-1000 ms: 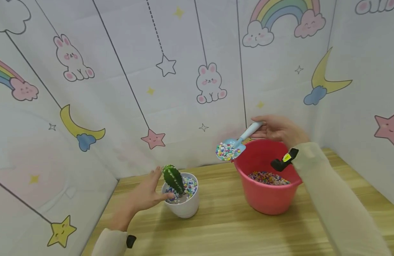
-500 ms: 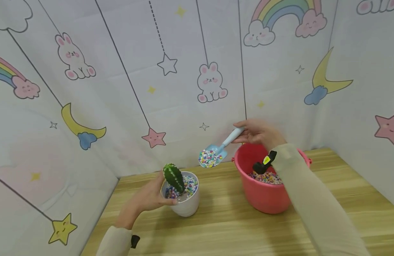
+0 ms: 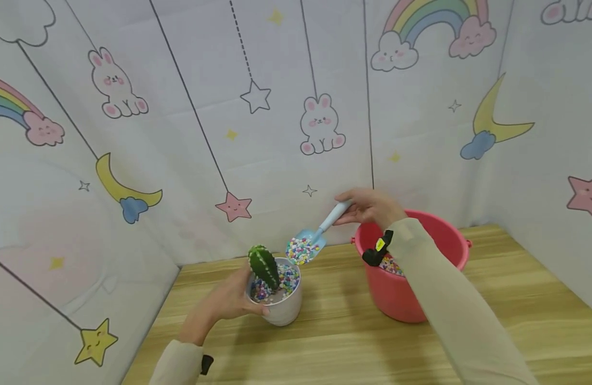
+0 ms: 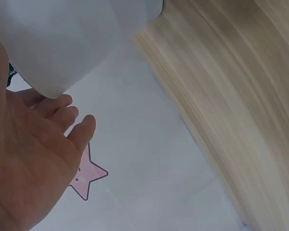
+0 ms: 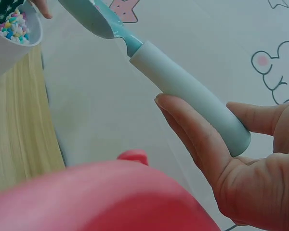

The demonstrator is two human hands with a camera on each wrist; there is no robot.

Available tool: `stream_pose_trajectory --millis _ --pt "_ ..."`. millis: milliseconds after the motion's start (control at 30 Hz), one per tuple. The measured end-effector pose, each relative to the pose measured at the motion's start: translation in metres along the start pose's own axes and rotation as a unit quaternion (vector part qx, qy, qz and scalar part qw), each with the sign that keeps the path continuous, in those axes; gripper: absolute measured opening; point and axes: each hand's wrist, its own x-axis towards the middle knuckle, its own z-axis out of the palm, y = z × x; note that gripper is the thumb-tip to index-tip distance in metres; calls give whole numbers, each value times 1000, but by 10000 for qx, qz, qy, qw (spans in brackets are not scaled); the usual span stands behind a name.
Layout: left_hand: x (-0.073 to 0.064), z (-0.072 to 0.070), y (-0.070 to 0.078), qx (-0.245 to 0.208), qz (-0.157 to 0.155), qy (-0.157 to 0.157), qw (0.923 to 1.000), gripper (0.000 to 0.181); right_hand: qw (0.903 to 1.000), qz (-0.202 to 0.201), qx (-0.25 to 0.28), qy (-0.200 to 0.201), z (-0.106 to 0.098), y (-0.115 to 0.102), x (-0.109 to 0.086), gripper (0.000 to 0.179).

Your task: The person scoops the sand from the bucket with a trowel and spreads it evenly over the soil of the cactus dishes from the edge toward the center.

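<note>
My left hand (image 3: 228, 299) grips the rim of a white flowerpot (image 3: 287, 311), thumb at the front and fingers round the far side. In the left wrist view, the fingers (image 4: 62, 115) curl by the pot's wall. A green cactus (image 3: 263, 266) leans a little inside, with colourful pebbles (image 3: 288, 275) around it. My right hand (image 3: 373, 207) holds a light blue toy shovel (image 3: 334, 215) by its handle. Its scoop carries a heap of colourful pebbles (image 3: 301, 250) and slopes down to the pot's back right rim. In the right wrist view, thumb and fingers pinch the pale handle (image 5: 188, 91).
A red bucket (image 3: 397, 299) with more colourful pebbles (image 3: 391, 264) in it stands to the right, under my right forearm. The wooden tabletop (image 3: 324, 342) reaches back to a white cloth backdrop (image 3: 271, 160) printed with rabbits, stars and moons.
My right hand has carried the loaded shovel left and down, from beside the bucket to the pot's rim. My left hand has closed from spread fingers onto the pot.
</note>
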Motion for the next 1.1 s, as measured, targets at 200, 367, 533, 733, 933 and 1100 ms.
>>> stream_pose_trajectory --millis 200,367,533,733,933,1100 --pt "0 2 -2 35 4 1 10000 132 9998 181 -71 3 7 5 12 20" --pt "0 4 0 69 -92 -11 9999 127 9996 203 -204 13 13 10 15 21" --pt "-2 5 -1 91 -16 28 10000 122 9990 188 -365 167 20 14 18 16" --pt "-2 9 1 39 -167 158 9997 120 9981 162 -547 211 28 18 22 40" --pt "-4 13 8 277 -375 388 9982 120 9951 45 -940 316 33 20 21 51" --pt "-5 16 15 635 -551 612 9946 118 9938 -20 -1042 395 35 19 19 50"
